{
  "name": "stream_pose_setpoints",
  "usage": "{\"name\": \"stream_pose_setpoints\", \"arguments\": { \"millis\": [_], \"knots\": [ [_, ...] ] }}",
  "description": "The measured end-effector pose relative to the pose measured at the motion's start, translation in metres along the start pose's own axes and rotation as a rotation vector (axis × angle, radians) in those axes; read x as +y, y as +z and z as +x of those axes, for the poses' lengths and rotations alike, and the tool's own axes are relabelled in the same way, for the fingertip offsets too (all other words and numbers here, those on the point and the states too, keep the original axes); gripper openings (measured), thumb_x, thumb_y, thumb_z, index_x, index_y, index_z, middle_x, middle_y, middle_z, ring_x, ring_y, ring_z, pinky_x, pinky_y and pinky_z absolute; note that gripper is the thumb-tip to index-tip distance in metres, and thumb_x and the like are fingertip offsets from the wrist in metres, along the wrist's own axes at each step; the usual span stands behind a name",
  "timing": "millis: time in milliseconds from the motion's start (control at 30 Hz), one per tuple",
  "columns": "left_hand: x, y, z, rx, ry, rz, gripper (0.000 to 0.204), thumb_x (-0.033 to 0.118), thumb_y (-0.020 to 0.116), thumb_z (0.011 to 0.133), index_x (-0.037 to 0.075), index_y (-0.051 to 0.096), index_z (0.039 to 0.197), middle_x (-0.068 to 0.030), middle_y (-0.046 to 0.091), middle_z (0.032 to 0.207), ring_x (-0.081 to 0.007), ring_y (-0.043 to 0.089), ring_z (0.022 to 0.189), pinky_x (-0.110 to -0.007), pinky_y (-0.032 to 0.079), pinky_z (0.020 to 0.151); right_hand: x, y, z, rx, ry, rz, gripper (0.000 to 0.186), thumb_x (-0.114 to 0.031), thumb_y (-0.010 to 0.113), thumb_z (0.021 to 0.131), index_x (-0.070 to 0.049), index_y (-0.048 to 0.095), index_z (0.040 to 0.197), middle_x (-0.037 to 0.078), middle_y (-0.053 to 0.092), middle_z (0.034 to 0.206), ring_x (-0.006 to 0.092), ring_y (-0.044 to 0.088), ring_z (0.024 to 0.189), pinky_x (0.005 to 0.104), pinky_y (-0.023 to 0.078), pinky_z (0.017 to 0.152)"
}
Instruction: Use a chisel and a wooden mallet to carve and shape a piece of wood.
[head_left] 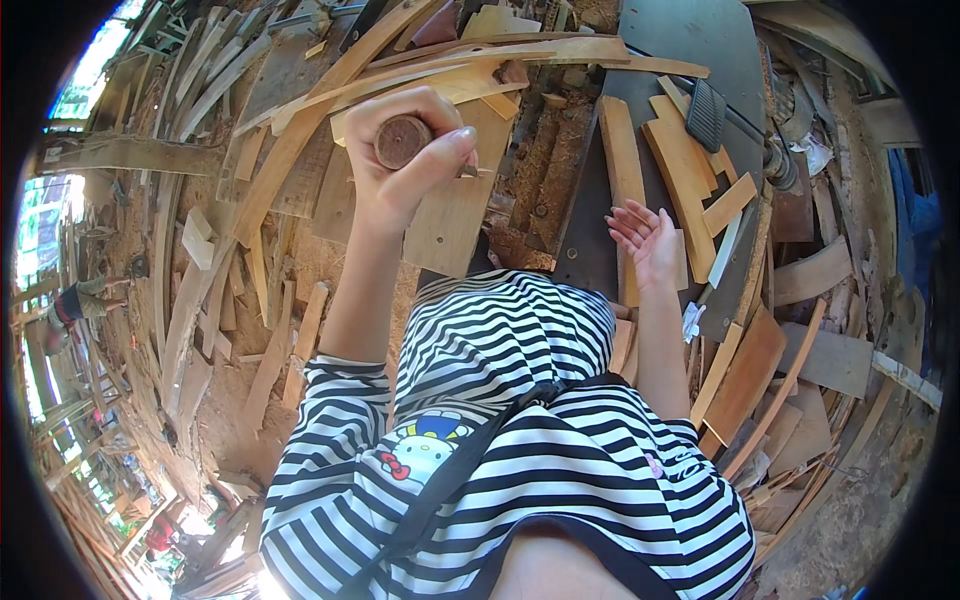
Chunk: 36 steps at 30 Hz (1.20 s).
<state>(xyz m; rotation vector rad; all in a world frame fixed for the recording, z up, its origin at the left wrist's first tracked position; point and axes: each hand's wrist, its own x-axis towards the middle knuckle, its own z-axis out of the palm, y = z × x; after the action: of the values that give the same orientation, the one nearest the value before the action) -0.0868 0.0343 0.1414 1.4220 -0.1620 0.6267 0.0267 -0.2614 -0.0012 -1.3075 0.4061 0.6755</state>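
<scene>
My left hand is raised and closed around a round piece of brown wood, seen end-on like the butt of a handle. The rest of that piece is hidden by my fist and cannot be made out. Beneath this hand lies a pale flat board on the workbench. My right hand is open and holds nothing, palm turned up and fingers loosely bent. It hovers over the bench's dark top, beside a long light wood strip.
Curved wood pieces and a black ridged pad lie at the right of the bench. Long bent strips cross its far side. A sawdust-filled slot runs between my hands. Offcuts litter both sides; another person appears far left.
</scene>
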Motion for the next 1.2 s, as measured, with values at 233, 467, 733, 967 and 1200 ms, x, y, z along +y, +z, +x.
{"name": "stream_pose_setpoints", "arguments": {
  "millis": [233,467,733,967,1200],
  "knots": [
    [-0.001,0.002,0.000,-0.002,0.020,-0.024,0.010,0.000,0.063,0.076,-0.002,0.060,0.067,-0.0065,0.059,0.062,-0.0076,0.050,0.050,-0.022,0.037,0.047,0.001,-0.001,-0.002,0.049,-0.066,-0.071,0.057,-0.038,0.018,0.103,0.001,0.058,0.116,0.019,0.066,0.107,0.0273,0.065,0.100,0.0385,0.052,0.089],
    [-0.002,0.001,0.001,-0.001,0.001,-0.026,0.011,0.000,0.064,0.077,-0.002,0.060,0.067,-0.0065,0.060,0.062,-0.0076,0.050,0.049,-0.022,0.037,0.047,0.001,-0.006,0.000,0.201,-0.302,-0.338,0.039,-0.030,0.042,0.100,0.001,0.058,0.117,0.016,0.067,0.098,0.0254,0.065,0.090,0.0379,0.052,0.081],
    [-0.002,0.002,0.004,0.014,-0.013,-0.022,0.012,0.001,0.064,0.077,-0.001,0.059,0.066,-0.0048,0.057,0.060,-0.0074,0.050,0.048,-0.021,0.038,0.047,0.010,0.010,0.000,0.448,-0.716,-1.843,0.057,-0.036,0.069,0.083,0.002,0.055,0.122,0.015,0.061,0.109,0.0315,0.056,0.106,0.0441,0.042,0.092],
    [0.001,0.004,0.010,0.008,-0.059,0.007,0.014,0.004,0.065,0.079,0.000,0.060,0.067,-0.0022,0.058,0.059,-0.0048,0.051,0.049,-0.020,0.037,0.046,-0.010,0.011,-0.001,0.283,-0.637,-1.566,0.058,-0.037,0.069,0.082,0.003,0.052,0.120,0.023,0.059,0.109,0.0356,0.059,0.106,0.0450,0.043,0.093],
    [0.003,0.009,0.011,-0.009,-0.103,0.108,0.017,0.009,0.069,0.082,0.002,0.060,0.069,0.0012,0.057,0.059,-0.0025,0.049,0.051,-0.019,0.034,0.047,-0.089,0.052,-0.053,-0.045,-0.825,-0.765,0.055,-0.028,0.068,0.089,0.002,0.045,0.129,0.016,0.064,0.102,0.0182,0.064,0.085,0.0302,0.050,0.074]
  ]
}}
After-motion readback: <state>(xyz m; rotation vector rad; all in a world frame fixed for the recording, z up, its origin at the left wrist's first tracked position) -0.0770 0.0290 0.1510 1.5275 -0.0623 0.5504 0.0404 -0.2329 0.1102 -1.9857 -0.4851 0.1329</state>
